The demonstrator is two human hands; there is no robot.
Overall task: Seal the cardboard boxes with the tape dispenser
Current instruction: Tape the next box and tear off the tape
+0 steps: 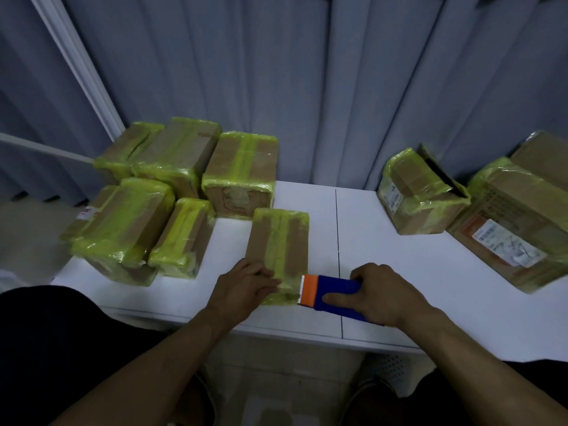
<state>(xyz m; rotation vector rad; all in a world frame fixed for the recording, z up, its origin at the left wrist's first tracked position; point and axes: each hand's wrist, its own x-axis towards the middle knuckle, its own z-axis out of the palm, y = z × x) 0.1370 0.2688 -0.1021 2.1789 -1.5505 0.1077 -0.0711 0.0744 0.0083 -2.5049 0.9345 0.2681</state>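
Dispenser (326, 293) gripped in right fingers (367, 273), touching box (276, 241) under flat left fingers (265, 282).

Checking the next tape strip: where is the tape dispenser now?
Head view, low and right of centre: the right hand grips the tape dispenser, its orange end at the near right corner of the small box.

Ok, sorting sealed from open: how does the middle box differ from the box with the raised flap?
The middle box is closed and low; the flap box gapes at its top and stands taller. The left hand rests on the middle box; no hand touches the flap box. Both carry yellow-green tape.
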